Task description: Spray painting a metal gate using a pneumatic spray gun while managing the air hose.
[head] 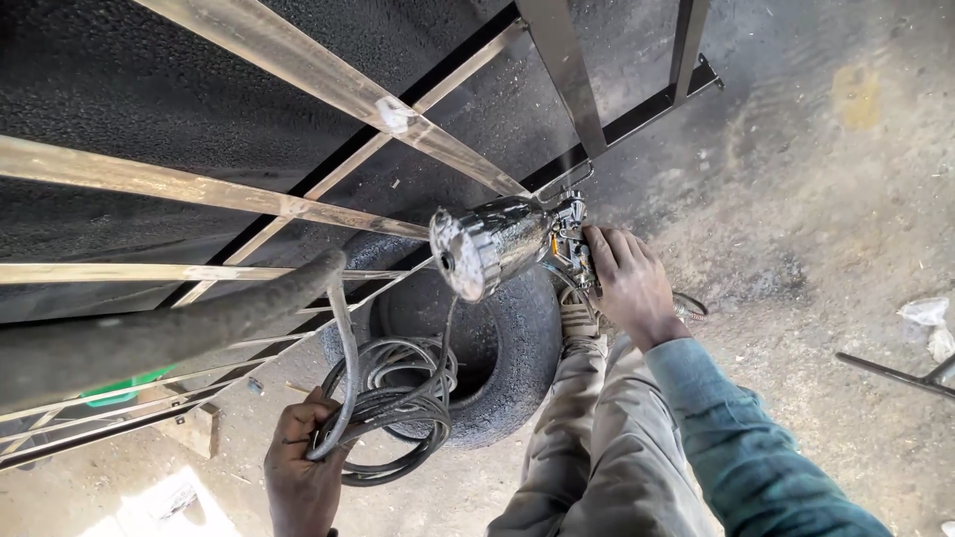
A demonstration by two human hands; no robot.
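My right hand point(625, 281) grips the handle of a chrome paint spray gun point(502, 242), whose shiny cup points toward the camera. The gun is held next to a black painted metal gate point(149, 109) crossed by bare steel bars. My left hand point(303, 467) holds a coil of grey air hose point(398, 408); one loop runs up over my fingers toward the gun. My right arm wears a teal sleeve, and my leg in beige trousers shows below it.
A worn black tyre point(517, 348) lies on the dusty concrete floor under the gate. A thick dark pipe point(149, 333) crosses at the left. A green object point(119, 390), a wooden block point(194, 430), crumpled plastic point(927, 316) and a metal rod point(895, 373) lie around.
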